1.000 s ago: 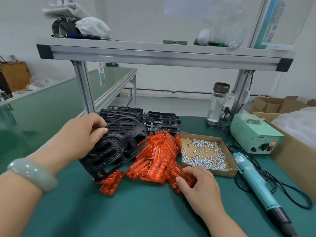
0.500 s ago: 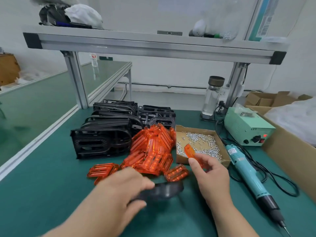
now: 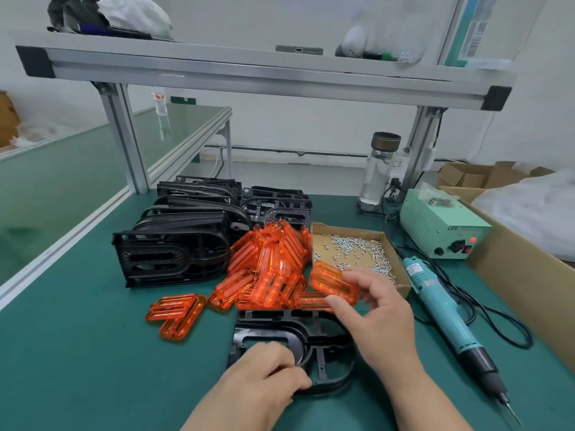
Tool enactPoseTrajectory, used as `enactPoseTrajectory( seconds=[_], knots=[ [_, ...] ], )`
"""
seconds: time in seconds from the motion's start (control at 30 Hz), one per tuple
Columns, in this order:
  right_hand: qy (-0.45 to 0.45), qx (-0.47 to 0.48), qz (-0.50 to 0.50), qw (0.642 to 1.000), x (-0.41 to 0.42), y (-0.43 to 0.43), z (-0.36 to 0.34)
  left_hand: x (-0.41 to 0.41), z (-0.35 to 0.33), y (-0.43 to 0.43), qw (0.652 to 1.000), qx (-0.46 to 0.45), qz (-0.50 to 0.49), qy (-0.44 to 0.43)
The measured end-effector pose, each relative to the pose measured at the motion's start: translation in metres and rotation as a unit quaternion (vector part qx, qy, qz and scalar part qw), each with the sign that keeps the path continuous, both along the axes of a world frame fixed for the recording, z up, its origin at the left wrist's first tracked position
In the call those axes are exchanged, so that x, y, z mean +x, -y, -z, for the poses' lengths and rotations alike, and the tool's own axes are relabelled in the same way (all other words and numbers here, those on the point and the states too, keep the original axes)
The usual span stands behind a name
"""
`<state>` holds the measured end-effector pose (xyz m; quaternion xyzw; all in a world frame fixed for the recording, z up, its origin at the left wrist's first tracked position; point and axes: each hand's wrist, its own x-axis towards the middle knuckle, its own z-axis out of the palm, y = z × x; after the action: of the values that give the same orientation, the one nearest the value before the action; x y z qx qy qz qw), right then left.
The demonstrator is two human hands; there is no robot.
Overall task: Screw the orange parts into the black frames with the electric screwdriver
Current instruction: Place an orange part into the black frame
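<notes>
A black frame (image 3: 311,337) lies flat on the green mat near the front, and my left hand (image 3: 264,381) grips its near left edge. My right hand (image 3: 379,318) pinches one orange part (image 3: 333,283) just above the frame's far right end. A heap of orange parts (image 3: 267,269) lies behind the frame, with two more orange parts (image 3: 175,312) loose to the left. The teal electric screwdriver (image 3: 448,315) lies on the mat at the right, untouched. A cardboard tray of screws (image 3: 354,247) sits behind my right hand.
A stack of black frames (image 3: 186,237) stands at the back left. The green power supply (image 3: 441,222) and its black cable (image 3: 504,331) are at the right, beside a large cardboard box (image 3: 522,275). A glass jar (image 3: 379,169) stands by the shelf post.
My left hand carried a black frame from the stack and set it flat on the mat in front. My right hand picked an orange part from the heap and holds it above the frame.
</notes>
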<state>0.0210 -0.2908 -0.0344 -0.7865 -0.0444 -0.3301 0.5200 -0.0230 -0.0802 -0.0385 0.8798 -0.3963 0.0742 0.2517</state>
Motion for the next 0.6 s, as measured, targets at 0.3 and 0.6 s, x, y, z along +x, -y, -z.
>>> enactPoseTrajectory(
  seconds=[0.3,0.6],
  knots=[
    [0.043,-0.037,-0.049,0.997,-0.004,-0.016,-0.001,0.028,-0.028,0.005,0.941,-0.298,-0.156,-0.047],
    [0.076,-0.098,-0.014,0.992,-0.007,-0.023,0.0,0.044,-0.032,0.019,0.851,-0.393,-0.19,-0.293]
  ],
)
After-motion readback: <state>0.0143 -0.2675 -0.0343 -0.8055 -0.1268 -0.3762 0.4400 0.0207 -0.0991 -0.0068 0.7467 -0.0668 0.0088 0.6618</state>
